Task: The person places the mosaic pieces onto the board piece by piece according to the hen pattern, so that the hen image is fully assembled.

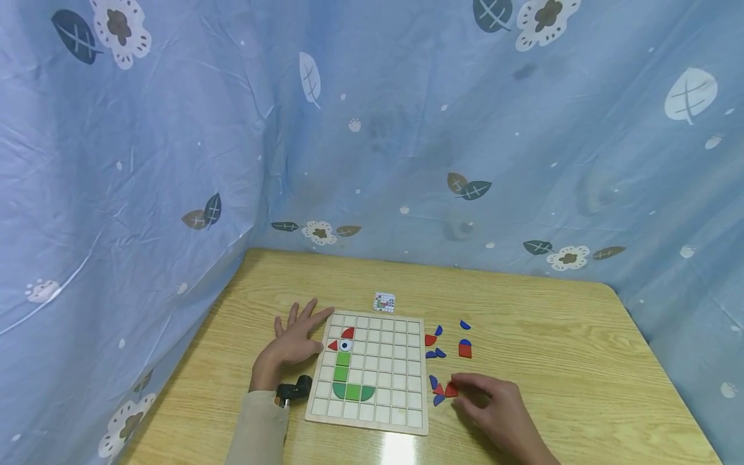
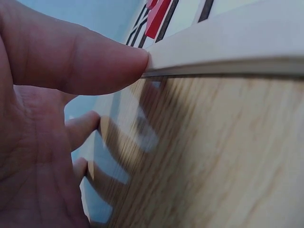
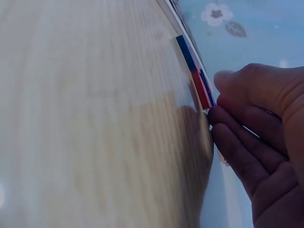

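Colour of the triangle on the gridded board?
The triangle is red; it shows best in the head view.

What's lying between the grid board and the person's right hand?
In the head view, two blue pieces and a red triangle lie there, beside the board, plus a red piece touching the right hand.

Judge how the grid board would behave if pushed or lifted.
The grid board looks stiff: its edges run straight. Broad and low on the table, it would probably slide rather than tip. Tilted, it might shed the green squares, which seem merely laid in its cells.
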### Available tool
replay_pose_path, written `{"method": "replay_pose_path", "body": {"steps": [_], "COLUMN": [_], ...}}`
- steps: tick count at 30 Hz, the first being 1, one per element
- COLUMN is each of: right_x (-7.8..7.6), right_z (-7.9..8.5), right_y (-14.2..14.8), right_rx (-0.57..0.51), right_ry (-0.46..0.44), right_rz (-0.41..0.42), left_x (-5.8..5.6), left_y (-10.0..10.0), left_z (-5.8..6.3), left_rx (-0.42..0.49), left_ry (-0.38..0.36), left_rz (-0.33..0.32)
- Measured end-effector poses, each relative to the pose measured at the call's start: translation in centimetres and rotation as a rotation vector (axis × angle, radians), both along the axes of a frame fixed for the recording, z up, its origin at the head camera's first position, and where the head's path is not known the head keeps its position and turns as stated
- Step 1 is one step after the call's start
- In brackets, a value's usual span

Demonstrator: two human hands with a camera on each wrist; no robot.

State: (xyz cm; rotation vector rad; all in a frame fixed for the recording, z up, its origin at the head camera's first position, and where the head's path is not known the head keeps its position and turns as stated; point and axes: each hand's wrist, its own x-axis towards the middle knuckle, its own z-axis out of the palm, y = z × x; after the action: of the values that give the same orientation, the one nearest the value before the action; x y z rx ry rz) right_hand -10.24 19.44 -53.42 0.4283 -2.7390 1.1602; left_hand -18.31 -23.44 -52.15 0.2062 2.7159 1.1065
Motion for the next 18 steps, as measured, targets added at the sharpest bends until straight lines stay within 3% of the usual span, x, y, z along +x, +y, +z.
{"method": "replay_pose_path", "body": {"steps": [7, 12, 18], "right_x": [-0.4, -0.7, -0.5], "right_z": [-0.5, -0.7, -0.5], "right_y": [-0.7, -1.2, -1.2], "right_rx": [-0.013, -0.010, 0.074], "right_ry": [0.112, 0.130, 0.172], "right_rz": [0.054, 0.094, 0.040], "left_x": [0.0, 0.0, 0.1], "left_y": [-0.1, -0.1, 0.0], "left_z": [0.0, 0.0, 0.2], "left_rx": [-0.015, -0.024, -0.028], "left_ry": [-0.016, -0.014, -0.012], "left_rz": [-0.006, -0.003, -0.003]}}
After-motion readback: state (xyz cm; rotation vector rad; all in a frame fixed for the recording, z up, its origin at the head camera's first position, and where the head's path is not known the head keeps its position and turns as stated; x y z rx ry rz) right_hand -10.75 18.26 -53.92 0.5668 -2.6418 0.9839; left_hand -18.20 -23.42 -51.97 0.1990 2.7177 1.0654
